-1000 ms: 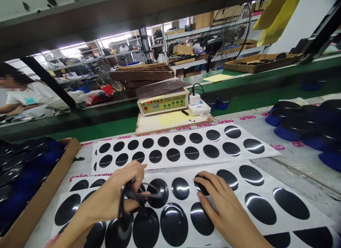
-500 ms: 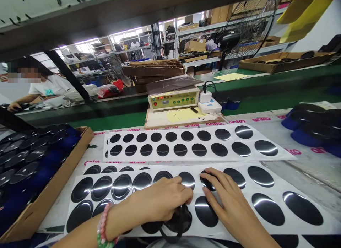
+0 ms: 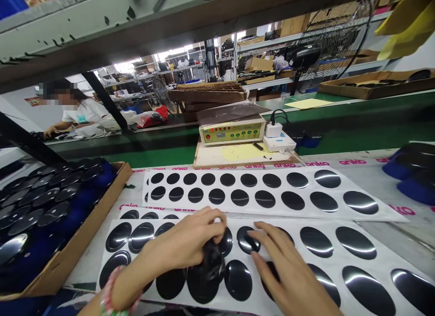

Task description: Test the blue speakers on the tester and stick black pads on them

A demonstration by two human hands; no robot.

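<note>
A white sheet [image 3: 324, 230] with rows of glossy black oval stickers lies before me. My left hand [image 3: 190, 237], with a beaded bracelet [image 3: 110, 293] at the wrist, is closed on a crumpled dark shiny film [image 3: 213, 261]. The film hangs over a sticker in the sheet's near row, and its upper end is hidden by my fingers. My right hand [image 3: 283, 257] rests low over the sheet with its fingers apart. Its fingertips are at the right edge of a black sticker [image 3: 248, 240], and whether they press it I cannot tell.
Behind lies a second sticker sheet [image 3: 204, 209]. A cardboard tray [image 3: 98, 218] of black-topped blue cups stands left; more cups [image 3: 416, 184] are at right. A control box [image 3: 233, 132] sits on a board beyond. A shelf edge [image 3: 102, 49] crosses overhead. A co-worker [image 3: 84, 110] is far left.
My left hand has moved left relative to my right hand, with the dark film still in it. The view has shifted, so the sheets and tray appear further right.
</note>
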